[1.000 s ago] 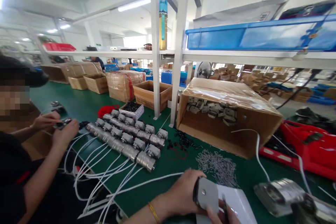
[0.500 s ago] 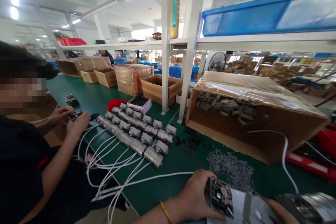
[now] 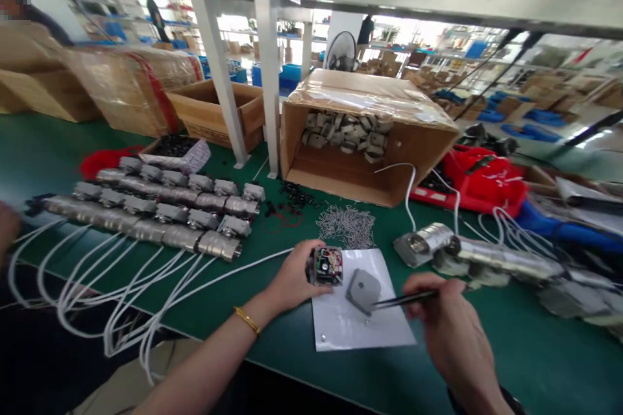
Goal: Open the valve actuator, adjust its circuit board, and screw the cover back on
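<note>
My left hand (image 3: 292, 279) is closed around a small open motor unit (image 3: 325, 266) with red and black wires showing inside; a white cable runs from it to the left. My right hand (image 3: 450, 331) pinches a thin dark tool (image 3: 403, 300) whose tip touches a grey cover (image 3: 363, 290). The cover is tilted up over a white sheet of paper (image 3: 355, 324) lying on the green table (image 3: 535, 350).
Two rows of metal valve units (image 3: 160, 207) with white cables lie at left. A pile of small metal pins (image 3: 346, 225) and black rings sit behind the paper. An open cardboard box (image 3: 360, 136) of grey covers, a red tray (image 3: 481, 181) and more valves (image 3: 467, 253) stand beyond and right.
The view has swung down and to the right, so the co-worker at left is nearly out of frame. The grey cover is now off the motor unit, beside the dark tool in my right hand.
</note>
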`<state>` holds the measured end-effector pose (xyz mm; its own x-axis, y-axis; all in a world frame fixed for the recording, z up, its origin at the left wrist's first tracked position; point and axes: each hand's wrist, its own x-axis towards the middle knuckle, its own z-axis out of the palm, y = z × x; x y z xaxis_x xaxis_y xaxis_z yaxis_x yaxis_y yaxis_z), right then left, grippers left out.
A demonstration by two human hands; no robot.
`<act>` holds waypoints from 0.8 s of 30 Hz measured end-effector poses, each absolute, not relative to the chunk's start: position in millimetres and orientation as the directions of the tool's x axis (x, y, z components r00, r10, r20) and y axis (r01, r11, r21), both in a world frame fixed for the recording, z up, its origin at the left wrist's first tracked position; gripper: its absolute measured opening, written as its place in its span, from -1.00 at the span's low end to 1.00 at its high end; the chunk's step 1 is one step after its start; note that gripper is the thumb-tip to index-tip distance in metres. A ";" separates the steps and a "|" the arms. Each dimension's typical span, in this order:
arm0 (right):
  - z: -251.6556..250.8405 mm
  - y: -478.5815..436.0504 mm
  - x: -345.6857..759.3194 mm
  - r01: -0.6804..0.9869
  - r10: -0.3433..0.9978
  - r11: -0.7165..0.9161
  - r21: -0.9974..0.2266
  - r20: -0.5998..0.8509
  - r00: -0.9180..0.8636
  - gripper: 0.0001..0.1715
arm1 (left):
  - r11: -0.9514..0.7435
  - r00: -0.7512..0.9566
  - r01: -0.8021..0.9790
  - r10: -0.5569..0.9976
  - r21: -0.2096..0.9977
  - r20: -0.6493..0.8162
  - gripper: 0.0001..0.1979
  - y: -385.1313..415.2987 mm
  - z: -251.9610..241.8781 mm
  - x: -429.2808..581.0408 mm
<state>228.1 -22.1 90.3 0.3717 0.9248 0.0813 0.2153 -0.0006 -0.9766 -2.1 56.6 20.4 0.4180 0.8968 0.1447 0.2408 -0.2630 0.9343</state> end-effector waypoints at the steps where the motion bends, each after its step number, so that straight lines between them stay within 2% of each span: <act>1: 92.5 -22.1 220.3 0.080 0.945 -0.039 -0.996 -0.011 0.326 -0.31 | -0.263 0.423 0.240 0.895 0.935 0.143 -0.22 56.9 19.7 -1.9; 3: 92.0 -20.6 205.3 -0.112 0.970 -0.106 -0.988 -0.128 0.207 -0.38 | -0.261 0.439 0.248 0.889 0.933 0.132 -0.23 56.8 19.7 -1.7; 5: 90.6 -16.9 194.4 -0.103 0.983 -0.085 -0.991 -0.100 0.151 -0.55 | -0.255 0.447 0.259 0.887 0.932 0.118 -0.24 56.3 21.0 -1.9; 8: 93.3 -8.2 186.2 0.157 0.983 0.089 -0.984 0.112 0.143 -0.80 | -0.250 0.450 0.265 0.886 0.931 0.109 -0.25 56.4 22.6 -2.3; 11: 99.4 0.2 183.0 0.357 0.962 0.229 -0.906 0.267 0.061 -0.94 | -0.259 0.457 0.260 0.882 0.930 0.118 -0.25 57.7 21.8 -2.6; 15: 102.6 5.8 181.5 0.391 0.950 0.285 -0.875 0.312 0.007 -0.97 | -0.266 0.467 0.260 0.876 0.928 0.120 -0.26 59.3 20.1 -3.2; 24: 99.7 13.0 180.0 0.382 0.964 0.253 -0.889 0.264 -0.024 -0.97 | -0.285 0.472 0.271 0.872 0.919 0.131 -0.25 59.3 20.9 -3.8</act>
<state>180.0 13.0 99.7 -0.0244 0.9643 0.2639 0.3819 0.2529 -0.8889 -3.8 59.3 20.9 0.4723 0.8716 0.1311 0.2714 -0.2853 0.9192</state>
